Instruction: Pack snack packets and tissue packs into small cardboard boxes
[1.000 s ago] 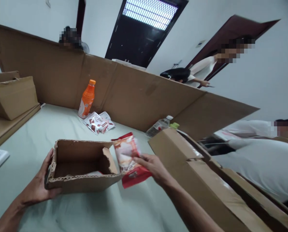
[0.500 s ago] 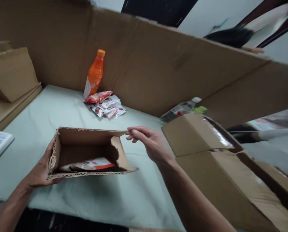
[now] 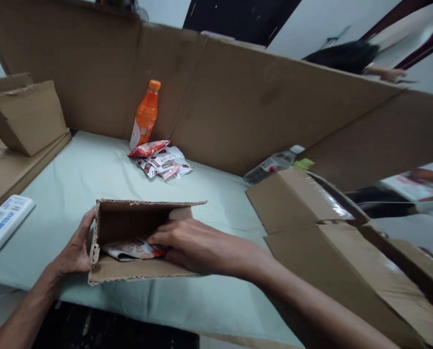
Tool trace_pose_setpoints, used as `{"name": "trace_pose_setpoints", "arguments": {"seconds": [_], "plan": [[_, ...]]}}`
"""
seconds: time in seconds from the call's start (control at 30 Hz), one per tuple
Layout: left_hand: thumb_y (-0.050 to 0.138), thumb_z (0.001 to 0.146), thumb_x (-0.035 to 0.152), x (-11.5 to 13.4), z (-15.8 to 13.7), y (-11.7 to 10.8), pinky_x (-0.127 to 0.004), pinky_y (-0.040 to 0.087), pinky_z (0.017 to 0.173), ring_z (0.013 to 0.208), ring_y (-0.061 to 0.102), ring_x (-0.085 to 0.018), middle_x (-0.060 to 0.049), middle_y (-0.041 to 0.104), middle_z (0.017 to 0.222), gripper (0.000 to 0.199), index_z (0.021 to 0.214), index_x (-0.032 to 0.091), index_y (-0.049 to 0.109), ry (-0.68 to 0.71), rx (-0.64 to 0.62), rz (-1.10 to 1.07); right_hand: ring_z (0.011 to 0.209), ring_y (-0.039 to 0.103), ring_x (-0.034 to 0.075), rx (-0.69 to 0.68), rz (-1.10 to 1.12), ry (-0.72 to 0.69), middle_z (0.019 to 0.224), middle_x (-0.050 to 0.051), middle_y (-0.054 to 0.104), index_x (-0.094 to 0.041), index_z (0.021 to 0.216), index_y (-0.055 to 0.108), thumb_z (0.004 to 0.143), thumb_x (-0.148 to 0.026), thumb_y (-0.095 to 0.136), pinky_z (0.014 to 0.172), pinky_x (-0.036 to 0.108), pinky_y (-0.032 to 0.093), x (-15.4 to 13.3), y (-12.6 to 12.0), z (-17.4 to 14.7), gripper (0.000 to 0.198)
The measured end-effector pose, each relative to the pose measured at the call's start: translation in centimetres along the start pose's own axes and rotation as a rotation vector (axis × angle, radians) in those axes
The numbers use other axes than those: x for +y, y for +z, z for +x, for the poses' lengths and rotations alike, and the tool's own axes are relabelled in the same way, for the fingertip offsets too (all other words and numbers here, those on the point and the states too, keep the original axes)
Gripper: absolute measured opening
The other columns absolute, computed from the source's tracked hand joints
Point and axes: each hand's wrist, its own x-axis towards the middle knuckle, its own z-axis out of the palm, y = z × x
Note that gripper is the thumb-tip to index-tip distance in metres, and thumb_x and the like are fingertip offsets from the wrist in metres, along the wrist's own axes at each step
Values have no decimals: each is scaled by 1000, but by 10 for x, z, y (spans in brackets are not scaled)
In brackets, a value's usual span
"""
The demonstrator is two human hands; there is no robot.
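A small open cardboard box [image 3: 144,271] is tilted so that its opening faces me. My left hand [image 3: 74,249] grips its left side, the thumb along the upper edge. My right hand [image 3: 183,242] reaches inside, its fingers closed on the right end of a white and red snack packet [image 3: 129,249] lying on the inner wall. Some of those fingertips are hidden by the hand and the packet. Beyond the box, several small white and red snack packets [image 3: 165,162] lie in a pile at the foot of an orange drink bottle [image 3: 146,116].
A tall cardboard wall [image 3: 231,102] closes off the back. Cardboard boxes [image 3: 311,261] stand on the right, beside a clear bottle [image 3: 274,165]. Another box [image 3: 31,116] and a white device [image 3: 9,220] are at left. Other people's arms [image 3: 387,73] show beyond the wall.
My right hand has left the box's upper right flap and moved down into the box, onto the packet. The box has shifted slightly right and down, with my left hand still holding it.
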Motion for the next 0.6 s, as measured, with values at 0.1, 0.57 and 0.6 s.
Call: {"name": "trace_pose_setpoints", "arguments": {"seconds": [0.1, 0.57, 0.6], "plan": [[87, 70, 51, -2, -1, -2, -60, 35, 124, 151, 38, -44, -8, 43, 162, 113, 164, 40, 25, 92, -47, 8, 75, 69, 18, -245, -144, 117, 91, 8, 79, -18, 100, 78, 86, -8, 63, 60, 25, 43, 0, 10, 36, 23], [86, 75, 33, -19, -6, 4, -67, 29, 124, 155, 29, -45, -13, 22, 171, 124, 166, 39, 3, 95, -65, 13, 51, 57, 13, 1159, 794, 104, 70, -2, 68, -23, 85, 68, 76, -41, 83, 48, 24, 48, 73, -41, -17, 24], [86, 76, 35, -19, -6, 6, -66, 31, 124, 154, 31, -44, -13, 23, 171, 123, 166, 39, 3, 85, -64, -9, 55, 60, 13, 1215, 847, 195, 73, -1, 69, -23, 83, 67, 70, -43, 85, 51, 24, 50, 89, -44, -9, 30]]}}
